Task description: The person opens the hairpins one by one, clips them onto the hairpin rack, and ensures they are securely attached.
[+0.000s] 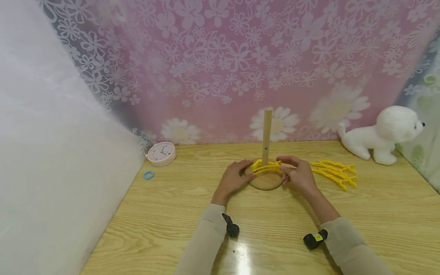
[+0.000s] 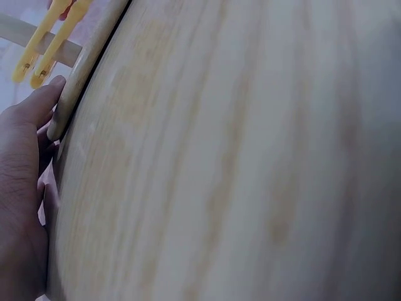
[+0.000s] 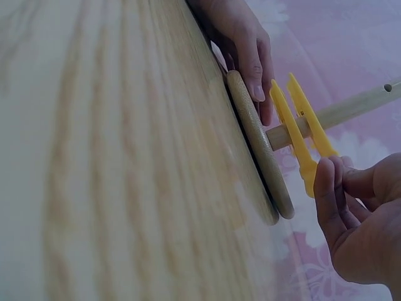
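A round wooden base (image 1: pixel 268 183) with an upright wooden post (image 1: pixel 267 131) stands on the table. My left hand (image 1: pixel 232 178) holds the base by its left rim, its thumb lying at the edge in the left wrist view. My right hand (image 1: pixel 300 176) pinches the forked end of a curved yellow plastic piece (image 3: pixel 321 139) between thumb and fingers. That piece lies across the post, low over the base. Beside it, closer to the base, a second yellow piece (image 3: pixel 292 135) crosses the post too.
Several more curved yellow pieces (image 1: pixel 335 173) lie fanned out to the right of my right hand. A white plush dog (image 1: pixel 381 135) sits at the back right. At the left are a pink round clock (image 1: pixel 161 154) and a small blue ring (image 1: pixel 148 175). A flowered curtain (image 1: pixel 220 76) hangs behind the table.
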The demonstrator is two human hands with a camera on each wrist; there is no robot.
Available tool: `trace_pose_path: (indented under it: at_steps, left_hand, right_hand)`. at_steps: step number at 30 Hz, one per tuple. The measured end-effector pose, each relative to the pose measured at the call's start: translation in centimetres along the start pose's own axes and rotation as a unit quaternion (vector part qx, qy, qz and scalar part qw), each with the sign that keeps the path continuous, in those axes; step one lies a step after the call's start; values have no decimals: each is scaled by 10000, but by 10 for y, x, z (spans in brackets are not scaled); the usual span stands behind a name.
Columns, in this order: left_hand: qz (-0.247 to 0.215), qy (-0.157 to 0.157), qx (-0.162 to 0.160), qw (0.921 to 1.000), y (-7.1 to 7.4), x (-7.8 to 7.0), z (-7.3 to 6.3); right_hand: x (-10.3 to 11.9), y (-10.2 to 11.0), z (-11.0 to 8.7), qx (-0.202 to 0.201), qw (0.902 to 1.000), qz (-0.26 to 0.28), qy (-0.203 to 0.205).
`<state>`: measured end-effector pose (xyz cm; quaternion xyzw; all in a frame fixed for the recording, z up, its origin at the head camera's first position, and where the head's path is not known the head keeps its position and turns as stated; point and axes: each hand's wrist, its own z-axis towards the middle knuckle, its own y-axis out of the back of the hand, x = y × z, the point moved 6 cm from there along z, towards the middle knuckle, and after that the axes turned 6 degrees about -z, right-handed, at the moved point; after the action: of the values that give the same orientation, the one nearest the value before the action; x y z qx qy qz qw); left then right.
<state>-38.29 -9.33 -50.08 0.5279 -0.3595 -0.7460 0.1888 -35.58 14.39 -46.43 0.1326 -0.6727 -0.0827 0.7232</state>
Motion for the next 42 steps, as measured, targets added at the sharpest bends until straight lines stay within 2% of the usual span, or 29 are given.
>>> trace_pose_path:
  at_steps: [7,13,20,25,33,42]
  left_hand:
    - [33,-61,-14,10000,-3,2,0]
    - [-164,-46,39,9998,-5,-2,2]
    - [-28,-168,-8,9999,-5,-1,6]
    - [-35,-125,38,9999,-4,0,6]
    - [-11,-68,58,10000,-2,-1,4]
    - [22,-54,46,10000,0,-4,3]
  right_hand:
    - [0,5,0,150,9998,120,-14]
    - [2,22,-5,237,9997,61,10]
    - [4,53,-16,211,9994,-265,94]
    - [-7,82,-24,165,9987,-466,109]
    - [-31,122,-39,103,9973,-716,-132]
    - [-47,156,-53,8,9921,-1185,-402]
